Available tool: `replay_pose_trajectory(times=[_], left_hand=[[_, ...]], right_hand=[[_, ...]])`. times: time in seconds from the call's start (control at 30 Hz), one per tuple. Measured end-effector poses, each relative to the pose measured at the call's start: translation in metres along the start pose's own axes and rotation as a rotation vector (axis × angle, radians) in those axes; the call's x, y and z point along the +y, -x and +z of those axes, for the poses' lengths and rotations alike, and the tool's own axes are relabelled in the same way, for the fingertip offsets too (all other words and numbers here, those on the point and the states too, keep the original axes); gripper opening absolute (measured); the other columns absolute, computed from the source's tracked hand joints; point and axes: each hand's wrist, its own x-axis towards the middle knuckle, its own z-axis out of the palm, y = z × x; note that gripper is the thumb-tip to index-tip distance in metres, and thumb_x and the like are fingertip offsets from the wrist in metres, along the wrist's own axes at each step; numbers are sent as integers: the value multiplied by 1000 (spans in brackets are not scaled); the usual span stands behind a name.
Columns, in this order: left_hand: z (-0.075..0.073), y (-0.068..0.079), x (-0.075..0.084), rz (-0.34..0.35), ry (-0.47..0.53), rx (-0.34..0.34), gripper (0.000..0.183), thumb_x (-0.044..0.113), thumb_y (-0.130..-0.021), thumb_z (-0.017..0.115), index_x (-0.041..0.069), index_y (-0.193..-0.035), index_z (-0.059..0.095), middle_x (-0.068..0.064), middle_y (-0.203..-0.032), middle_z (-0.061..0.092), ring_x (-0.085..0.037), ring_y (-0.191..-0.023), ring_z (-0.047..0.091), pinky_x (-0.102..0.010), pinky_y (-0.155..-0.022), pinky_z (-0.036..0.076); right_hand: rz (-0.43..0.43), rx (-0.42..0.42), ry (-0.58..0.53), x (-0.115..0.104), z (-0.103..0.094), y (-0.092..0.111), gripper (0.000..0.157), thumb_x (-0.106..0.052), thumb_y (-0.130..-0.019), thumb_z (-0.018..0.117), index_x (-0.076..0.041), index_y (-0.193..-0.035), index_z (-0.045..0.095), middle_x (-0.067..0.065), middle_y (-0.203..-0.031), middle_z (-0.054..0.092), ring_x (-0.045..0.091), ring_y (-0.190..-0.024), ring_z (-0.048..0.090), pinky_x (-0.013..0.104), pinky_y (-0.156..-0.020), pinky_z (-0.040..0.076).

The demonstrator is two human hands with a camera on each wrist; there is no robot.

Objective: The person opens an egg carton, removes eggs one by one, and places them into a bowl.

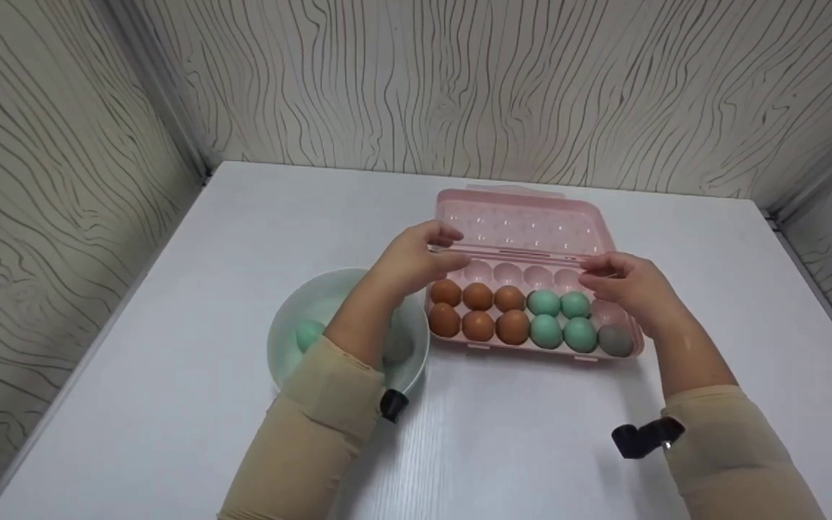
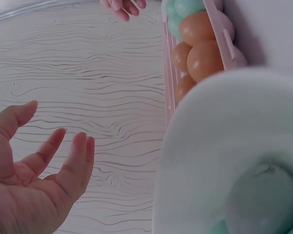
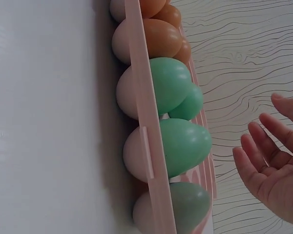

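A pink egg carton [image 1: 524,217] lies with its lid folded back. Brown eggs [image 1: 478,326] fill the left part of its two front rows, with green eggs [image 1: 546,331] to their right and a grey-green egg [image 1: 614,340] in the front right corner. The back-row cups show bare pink. Over the carton's back left corner hovers my left hand [image 1: 409,266], fingers spread and holding nothing. My right hand [image 1: 631,289] is above the right end, fingers loosely bent, nothing in them. In the left wrist view, a grey-green egg [image 2: 262,202] sits in the white bowl [image 2: 185,146].
The bowl stands just left of the carton, partly hidden under my left forearm; a green egg [image 1: 308,334] also lies in it. A white table [image 1: 531,433] carries both. Wood-patterned panels [image 1: 416,87] rise behind the table and at the sides.
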Motion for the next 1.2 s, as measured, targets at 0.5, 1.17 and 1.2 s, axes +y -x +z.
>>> replay_pose_trajectory(times=[0.5,1.17,1.2], left_hand=[[26,-2,-6,23,-17,-41,30,30,-82,66,23,-110,58,1,-114,56,-14,-99,54,-31,-84,46],[39,-3,-7,-21,-66,-59,37,31,-80,67,23,-115,58,6,-109,57,-14,-102,53,-34,-91,43],[39,-3,-7,-23,-71,-58,36,31,-80,67,24,-114,58,6,-108,57,-13,-101,53,-34,-90,43]], right_hand=[[127,-41,143,15,19,-7,47,-28,-86,62,-5,-124,50,20,-128,44,36,-114,45,47,-90,40],[134,54,328,19,38,-16,38,-22,-77,69,0,-104,57,16,-101,55,30,-91,49,45,-79,44],[143,54,325,19,38,-16,38,-23,-76,70,0,-104,57,16,-101,55,30,-91,49,45,-79,44]])
